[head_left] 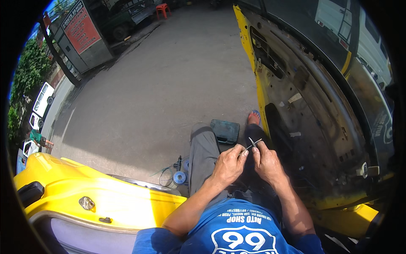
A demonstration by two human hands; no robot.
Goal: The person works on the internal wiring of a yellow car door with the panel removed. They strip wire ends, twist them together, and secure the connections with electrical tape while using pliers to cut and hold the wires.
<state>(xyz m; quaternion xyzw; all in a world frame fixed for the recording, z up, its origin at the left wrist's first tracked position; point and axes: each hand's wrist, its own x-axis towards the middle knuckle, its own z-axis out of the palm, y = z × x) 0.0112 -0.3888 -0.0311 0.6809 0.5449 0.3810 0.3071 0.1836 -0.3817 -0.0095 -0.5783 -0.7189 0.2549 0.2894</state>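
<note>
Grey pavement (169, 80) is spreading ahead. Leftmost, a yellow car panel (114, 190) is catching sunlight; over the legs (202, 156), the left hand (229, 165) is pinching a thin strip (259, 141), the right hand (268, 163) a pointed piece (252, 142) crossing it; rightmost, a yellow door (306, 114) is standing open.

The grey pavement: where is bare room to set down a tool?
Widest free: the pavement ahead, bordered by the open door at right, the dark case nearby and the distant red stool. Crowded: between the legs, by that case; beside the left leg, by a spool.
</note>
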